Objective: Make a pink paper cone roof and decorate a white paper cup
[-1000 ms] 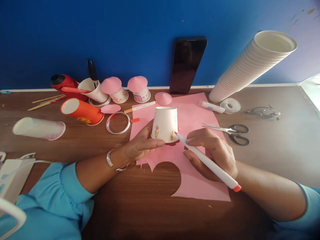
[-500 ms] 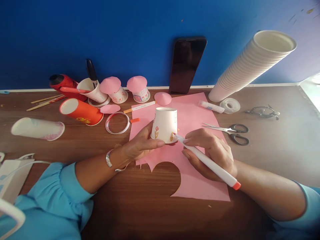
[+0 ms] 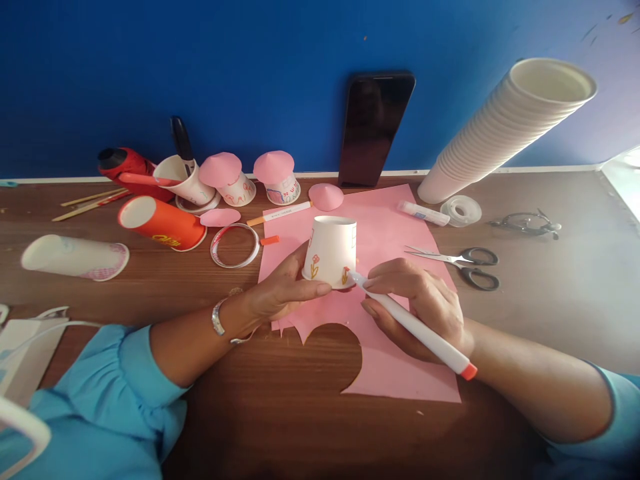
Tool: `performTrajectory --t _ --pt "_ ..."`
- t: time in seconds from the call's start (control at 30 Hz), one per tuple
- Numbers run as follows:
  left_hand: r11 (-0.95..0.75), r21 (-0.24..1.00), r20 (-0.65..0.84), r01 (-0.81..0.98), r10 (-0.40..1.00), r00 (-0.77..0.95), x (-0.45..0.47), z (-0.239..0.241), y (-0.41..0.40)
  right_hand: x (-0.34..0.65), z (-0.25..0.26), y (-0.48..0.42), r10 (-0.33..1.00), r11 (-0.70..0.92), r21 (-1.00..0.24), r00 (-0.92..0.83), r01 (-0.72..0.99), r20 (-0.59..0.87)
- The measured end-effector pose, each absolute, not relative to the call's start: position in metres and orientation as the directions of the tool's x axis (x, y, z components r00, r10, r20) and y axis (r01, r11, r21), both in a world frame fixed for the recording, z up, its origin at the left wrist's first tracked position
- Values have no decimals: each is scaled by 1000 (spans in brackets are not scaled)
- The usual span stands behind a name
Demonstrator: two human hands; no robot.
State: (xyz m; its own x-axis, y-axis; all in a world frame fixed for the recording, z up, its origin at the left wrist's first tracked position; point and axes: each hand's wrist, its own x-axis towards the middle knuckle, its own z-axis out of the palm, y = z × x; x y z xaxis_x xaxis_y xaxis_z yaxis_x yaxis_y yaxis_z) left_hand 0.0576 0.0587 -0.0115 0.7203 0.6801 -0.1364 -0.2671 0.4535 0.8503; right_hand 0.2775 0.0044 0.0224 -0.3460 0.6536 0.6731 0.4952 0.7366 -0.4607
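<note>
An upturned white paper cup [image 3: 331, 250] with small flowers drawn on its side stands on a pink paper sheet [image 3: 395, 233]. My left hand [image 3: 283, 288] grips the cup at its lower left rim. My right hand [image 3: 419, 305] holds a white marker with an orange end [image 3: 417, 330]; the marker's tip touches the cup's lower right side, next to a small orange flower.
Scissors [image 3: 463, 260], a glue stick [image 3: 423, 213], a tape roll [image 3: 461, 211] and a leaning stack of white cups [image 3: 505, 127] lie to the right. A phone [image 3: 375, 127] leans on the blue wall. Finished pink-topped cups [image 3: 273, 175], an orange cup [image 3: 161, 223] and a cut ring [image 3: 236, 245] sit on the left.
The marker tip has moved slightly left onto the cup's lower right side, and the orange flower there looks fuller. The cup has turned a little in my left hand.
</note>
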Motion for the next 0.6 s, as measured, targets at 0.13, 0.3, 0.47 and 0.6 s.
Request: performTrajectory --t 0.13,0.3,0.47,0.6 --pt "446 851 -115 -278 674 730 57 -12 59 277 24 4 655 732 -457 -338 505 676" --pt "442 845 -88 -303 673 734 58 -16 60 277 23 4 662 722 -462 -320 515 678" --pt "446 839 -82 -311 669 738 57 -20 61 277 22 4 666 719 -467 -318 515 675" --pt "453 829 -78 -327 674 735 57 -20 60 277 22 3 654 730 -460 -323 505 684"
